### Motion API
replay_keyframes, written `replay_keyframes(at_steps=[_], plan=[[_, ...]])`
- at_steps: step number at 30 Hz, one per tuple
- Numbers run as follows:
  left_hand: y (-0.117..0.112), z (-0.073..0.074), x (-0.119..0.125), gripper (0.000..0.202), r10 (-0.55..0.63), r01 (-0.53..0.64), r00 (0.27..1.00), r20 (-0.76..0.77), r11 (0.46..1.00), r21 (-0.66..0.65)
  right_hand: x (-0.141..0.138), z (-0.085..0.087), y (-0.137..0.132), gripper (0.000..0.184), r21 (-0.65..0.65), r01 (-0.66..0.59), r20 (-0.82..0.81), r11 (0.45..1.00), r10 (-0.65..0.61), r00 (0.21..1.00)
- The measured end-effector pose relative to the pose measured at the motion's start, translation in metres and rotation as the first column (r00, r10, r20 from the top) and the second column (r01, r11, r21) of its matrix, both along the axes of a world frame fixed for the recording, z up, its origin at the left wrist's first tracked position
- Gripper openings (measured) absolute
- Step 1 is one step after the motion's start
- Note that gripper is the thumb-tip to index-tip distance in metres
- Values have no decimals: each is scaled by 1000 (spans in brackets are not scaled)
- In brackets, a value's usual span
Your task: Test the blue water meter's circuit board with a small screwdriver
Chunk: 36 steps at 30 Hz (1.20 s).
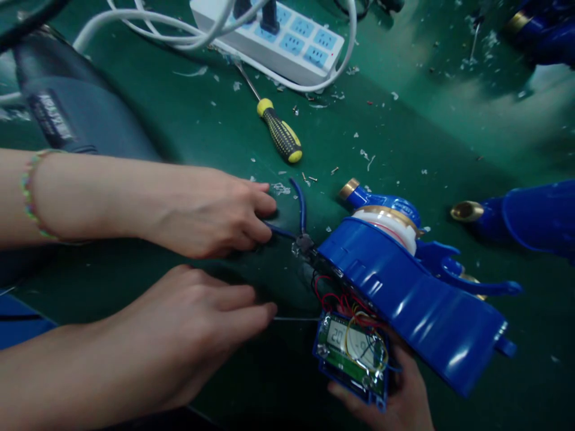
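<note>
My left hand (pixel 220 209), with a braided bracelet on its wrist, has curled fingers closed at one blue handle of a pair of pliers (pixel 302 215). The other handle stands apart, and the dark jaws lie by the blue water meter (pixel 399 287). Below it, my right hand (pixel 197 329) is closed, with fingertips together; whatever they hold is too small to tell. A thin pale line runs from them toward a circuit board with a display (pixel 353 353). Another person's hand (pixel 404 401) holds that board from below. Red, yellow and black wires join it to the meter.
A yellow-and-black screwdriver (pixel 281 129) lies beyond my left hand. Behind it is a white power strip (pixel 274 45) with looping cables. A dark cylindrical tool (pixel 85 114) rests at the left. Another blue meter (pixel 534 212) stands right. Screws and scraps litter the green table (pixel 386 137).
</note>
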State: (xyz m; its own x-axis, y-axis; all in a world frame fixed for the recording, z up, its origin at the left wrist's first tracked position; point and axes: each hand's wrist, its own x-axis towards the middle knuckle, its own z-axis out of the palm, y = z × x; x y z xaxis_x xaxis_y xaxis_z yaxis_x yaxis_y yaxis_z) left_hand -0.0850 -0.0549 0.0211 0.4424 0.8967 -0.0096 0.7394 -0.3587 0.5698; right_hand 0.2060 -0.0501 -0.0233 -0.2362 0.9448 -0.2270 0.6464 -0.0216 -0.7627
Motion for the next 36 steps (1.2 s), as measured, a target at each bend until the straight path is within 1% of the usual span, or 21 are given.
replay_keyframes(at_steps=[2,3,4,6,9,11,13,14,15,16,17,19,20,23,26,28,31,33,35,36], plan=[[-1,-1,-2,29,-48,52,998,49,994,-96,-1,1,0,85,-5,11,24,1000,-11,1000],[-2,-2,-2,31,-51,61,996,72,987,-149,-1,2,0,85,-9,21,34,1000,-21,999],[-4,-3,-3,32,-35,52,995,90,981,-186,-2,3,0,84,-15,34,34,999,-33,999],[-7,-4,-3,31,1,21,994,113,980,-198,-4,5,1,80,-43,62,6,997,-62,998],[-11,-3,-1,32,15,3,994,111,987,-163,-8,7,1,75,-83,80,-60,993,-86,995],[-11,2,2,34,-17,19,1000,20,996,-86,-10,9,1,75,-90,86,-81,992,-93,992],[-9,10,4,38,-47,52,993,-111,998,37,-10,9,1,74,-82,91,-75,992,-97,992],[-7,13,4,40,-60,71,986,-158,995,65,-9,9,1,74,-75,92,-64,993,-96,993],[-5,15,4,41,-73,84,981,-179,995,55,-8,9,2,75,-70,91,-51,993,-95,994],[-3,15,4,40,-81,83,982,-171,997,4,-7,8,2,76,-68,91,-37,994,-93,995],[-2,15,3,38,-84,74,987,-137,994,-76,-6,7,2,78,-72,89,-28,993,-91,995],[-1,11,2,30,-64,56,998,-28,970,-235,-5,6,3,81,-93,89,-44,992,-93,995],[-2,8,1,25,-34,42,999,34,957,-285,-5,6,3,82,-106,90,-63,990,-97,993],[-8,0,2,20,70,-6,983,170,936,-351,-9,8,4,79,-141,102,-151,985,-123,981],[-17,-5,7,20,156,-63,963,218,922,-383,-14,11,7,71,-159,101,-211,982,-133,968],[-23,-6,12,18,197,-95,951,240,921,-379,-14,12,10,66,-150,73,-233,986,-107,966],[-33,-8,19,16,232,-153,944,235,937,-313,-10,11,16,63,-93,-37,-257,995,12,966],[-38,-9,21,15,210,-161,954,215,961,-223,-8,10,20,64,-33,-95,-258,995,84,963],[-39,-7,20,17,146,-126,977,156,983,-131,-7,11,23,63,21,-115,-248,993,117,962],[-37,-4,19,20,114,-102,988,102,989,-109,-7,11,24,63,39,-121,-245,992,127,961]])
